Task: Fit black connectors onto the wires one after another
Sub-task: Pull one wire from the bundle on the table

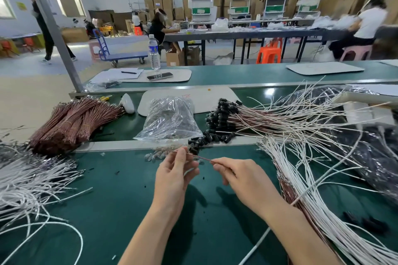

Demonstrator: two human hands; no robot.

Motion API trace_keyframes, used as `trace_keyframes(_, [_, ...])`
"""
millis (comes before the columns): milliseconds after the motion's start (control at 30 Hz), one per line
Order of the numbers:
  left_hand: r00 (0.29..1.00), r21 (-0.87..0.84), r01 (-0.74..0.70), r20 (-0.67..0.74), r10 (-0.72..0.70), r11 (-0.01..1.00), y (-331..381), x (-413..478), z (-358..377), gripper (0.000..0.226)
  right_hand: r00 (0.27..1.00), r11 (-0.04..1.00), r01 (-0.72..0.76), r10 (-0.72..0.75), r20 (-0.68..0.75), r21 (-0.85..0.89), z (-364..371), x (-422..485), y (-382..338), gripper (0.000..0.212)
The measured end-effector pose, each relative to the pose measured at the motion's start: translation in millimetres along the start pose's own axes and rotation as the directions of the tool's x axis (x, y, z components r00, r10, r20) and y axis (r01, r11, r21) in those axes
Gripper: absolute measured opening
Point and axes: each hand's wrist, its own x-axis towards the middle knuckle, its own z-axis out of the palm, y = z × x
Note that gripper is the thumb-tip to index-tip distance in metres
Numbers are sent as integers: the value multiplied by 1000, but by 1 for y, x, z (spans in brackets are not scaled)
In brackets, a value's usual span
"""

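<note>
Holding one thin brown wire (204, 159) above the green counter (120, 189), the person is gripping it with both hands. The left hand (172, 176) is pinching the wire's far end between thumb and curled fingertips. The right hand (243, 178) is pinching the same wire further along its length, with the fingers curled round it. The wire is slanting from the left fingertips down toward the right hand, clear of the counter surface. Whether a connector is sitting inside the left-hand grip cannot be told.

A loose heap of black connectors (206, 139) is lying just beyond the hands, beside the mouth of a clear plastic bag (170, 118) holding more dark parts. Behind and to the right of the heap, a fanned stack of fitted wires (224, 112) is resting with black connectors on the ends.

Banded bundles of brown wires (73, 122) are lying at the left rear. Loose white wires (28, 178) are spreading across the left edge, and a second sheaf of white wires (312, 200) is lying along the right side, near the right forearm.
</note>
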Motion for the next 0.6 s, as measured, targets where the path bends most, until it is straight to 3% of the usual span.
trace_keyframes(133, [994, -81, -37, -105, 29, 996, 5, 8, -15, 15, 997, 988, -68, 61, 49, 136, -2, 10, 7, 34])
trace_keyframes(233, [970, -245, -52, -243, -10, 968, 9, 17, -32, 16, 985, 964, -158, 170, -38, 213, -2, 22, 22, 37])
trace_keyframes(367, [965, -304, -45, -260, -37, 952, 9, 22, -37, 16, 968, 977, -206, 211, -136, 54, 10, 50, 29, 38])
trace_keyframes(600, [964, -299, -37, -262, -44, 954, 8, 21, -36, 15, 960, 945, -274, 259, -103, -177, 31, 83, 23, 45])
